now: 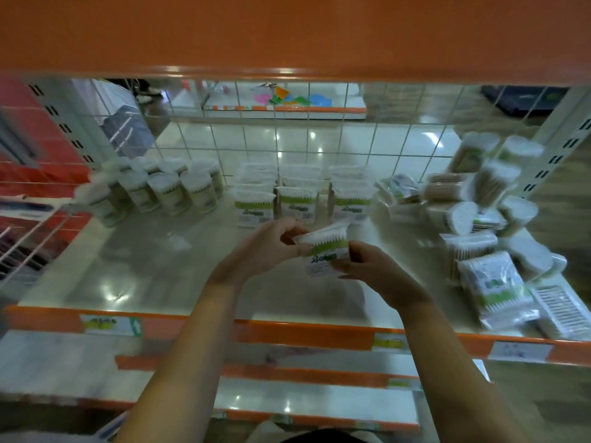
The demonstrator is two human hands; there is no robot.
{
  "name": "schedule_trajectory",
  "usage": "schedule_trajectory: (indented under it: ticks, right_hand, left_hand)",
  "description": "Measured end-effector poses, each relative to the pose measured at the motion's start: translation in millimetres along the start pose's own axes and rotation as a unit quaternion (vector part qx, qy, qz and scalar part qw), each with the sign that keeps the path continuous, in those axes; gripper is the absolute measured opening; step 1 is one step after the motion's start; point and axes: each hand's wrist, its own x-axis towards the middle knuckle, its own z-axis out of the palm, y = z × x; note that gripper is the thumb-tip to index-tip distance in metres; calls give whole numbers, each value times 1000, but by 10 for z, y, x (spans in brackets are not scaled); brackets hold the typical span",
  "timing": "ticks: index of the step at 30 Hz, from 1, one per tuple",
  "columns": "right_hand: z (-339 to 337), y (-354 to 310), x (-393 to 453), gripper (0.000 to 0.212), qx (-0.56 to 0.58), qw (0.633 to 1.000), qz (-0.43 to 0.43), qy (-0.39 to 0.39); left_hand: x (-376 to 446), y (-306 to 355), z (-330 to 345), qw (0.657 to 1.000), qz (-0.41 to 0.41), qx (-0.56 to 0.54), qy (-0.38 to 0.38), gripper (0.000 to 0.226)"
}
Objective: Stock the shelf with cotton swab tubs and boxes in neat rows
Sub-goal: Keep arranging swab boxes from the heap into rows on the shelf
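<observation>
Both my hands hold one clear cotton swab box (324,251) with a green band, above the middle of the white shelf (134,270). My left hand (271,247) grips its left side and my right hand (371,270) its right side. Behind it, three rows of the same boxes (303,199) stand against the wire back. Round cotton swab tubs (166,190) stand in rows at the back left. A loose heap of tubs, boxes and bagged swabs (486,219) lies on the right.
A white wire grid (287,139) closes the shelf's back. An orange shelf (287,36) hangs low overhead. The shelf's front edge is an orange strip with price labels (108,324). More shelves lie below. A slotted upright (563,148) stands at the right.
</observation>
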Motion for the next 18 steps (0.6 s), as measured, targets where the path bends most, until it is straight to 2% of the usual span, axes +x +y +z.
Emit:
schedule_trajectory:
  ticks: [5,8,11,18]
  right_hand:
    - [95,-17,98,22,-48,999,-4,3]
    - [116,-16,169,20,-111,992,-10,58]
    - [126,3,241,28,-172,980,-13,100]
    - [148,31,350,33,-261,957,-6,128]
  left_hand:
    - [-45,-78,-66,998,2,39,44,27]
    - [25,-119,-127,993,12,97,71,30]
    - [116,-152,-140,984,21,155,88,30]
    - [324,-115,-196,956,56,265,114,28]
